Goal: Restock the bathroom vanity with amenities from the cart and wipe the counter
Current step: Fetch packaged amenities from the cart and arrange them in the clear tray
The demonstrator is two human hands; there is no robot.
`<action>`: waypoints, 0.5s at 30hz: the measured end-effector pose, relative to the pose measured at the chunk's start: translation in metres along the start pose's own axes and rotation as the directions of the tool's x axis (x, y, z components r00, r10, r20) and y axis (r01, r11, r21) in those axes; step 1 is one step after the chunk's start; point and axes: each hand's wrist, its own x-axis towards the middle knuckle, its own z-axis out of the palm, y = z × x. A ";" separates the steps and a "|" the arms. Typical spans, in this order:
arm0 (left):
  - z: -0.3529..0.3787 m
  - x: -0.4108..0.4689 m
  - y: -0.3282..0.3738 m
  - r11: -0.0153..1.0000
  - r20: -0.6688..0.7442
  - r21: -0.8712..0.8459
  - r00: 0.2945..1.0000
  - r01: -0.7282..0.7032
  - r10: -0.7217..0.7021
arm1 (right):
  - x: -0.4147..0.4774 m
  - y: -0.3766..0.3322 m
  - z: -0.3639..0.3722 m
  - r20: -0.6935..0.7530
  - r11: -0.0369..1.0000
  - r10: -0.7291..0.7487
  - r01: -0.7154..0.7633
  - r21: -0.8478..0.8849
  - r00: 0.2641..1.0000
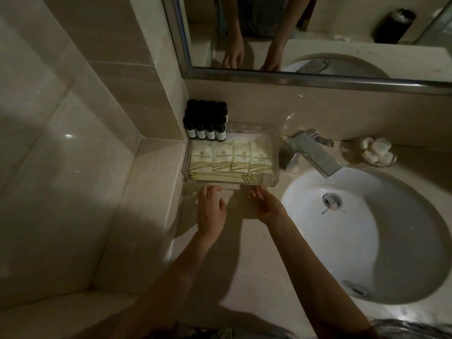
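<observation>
A clear plastic tray point(276, 152) sits on the beige counter point(244, 265) left of the sink. It holds a row of cream amenity packets point(231, 156) with long flat packets point(220, 177) in front. Several small dark bottles point(205, 121) stand in the corner behind the tray. My left hand point(210, 211) lies flat on the counter, fingertips at the tray's front edge. My right hand point(267, 204) is beside it, fingers spread, also at the front edge. Neither hand holds anything.
A white round basin point(367, 241) fills the right side, with a chrome faucet point(310, 152) behind it. A glass dish of white soaps point(374, 150) stands right of the faucet. A mirror point(318, 33) hangs above; tiled wall runs along the left.
</observation>
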 end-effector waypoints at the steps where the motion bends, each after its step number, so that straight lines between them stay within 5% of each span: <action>1: 0.001 0.000 0.000 1.000 0.024 -0.001 1.000 0.015 -0.015 | 0.000 -0.001 0.000 0.012 1.000 -0.001 0.000 0.010 1.000; 15: 0.006 0.024 0.010 0.995 0.080 0.082 0.994 0.063 -0.070 | 0.008 -0.012 0.015 0.041 0.999 -0.033 0.033 0.000 0.999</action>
